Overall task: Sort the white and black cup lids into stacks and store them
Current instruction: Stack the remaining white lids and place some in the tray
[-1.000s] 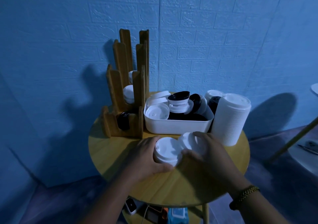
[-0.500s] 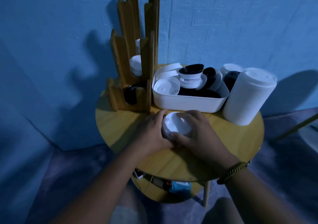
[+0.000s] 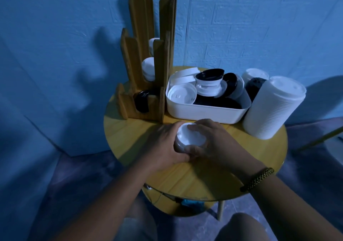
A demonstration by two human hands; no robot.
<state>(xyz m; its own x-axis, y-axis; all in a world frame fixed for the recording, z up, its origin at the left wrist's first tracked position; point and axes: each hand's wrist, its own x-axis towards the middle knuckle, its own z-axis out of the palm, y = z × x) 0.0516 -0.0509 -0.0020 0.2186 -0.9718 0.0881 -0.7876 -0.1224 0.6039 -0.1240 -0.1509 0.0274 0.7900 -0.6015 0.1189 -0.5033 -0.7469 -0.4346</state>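
A small stack of white lids (image 3: 191,138) is held between the hands, the left hand (image 3: 161,148) curled round one side, the right hand (image 3: 220,144) round the other. Light, thin, slippery plastic is judged likely; the rims should be gripped evenly, not squeezed.

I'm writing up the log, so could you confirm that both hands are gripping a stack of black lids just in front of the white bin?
Not quite; only the colour is wrong. The head view shows the left hand and the right hand gripping a stack of white lids, not black ones, just in front of the white bin.
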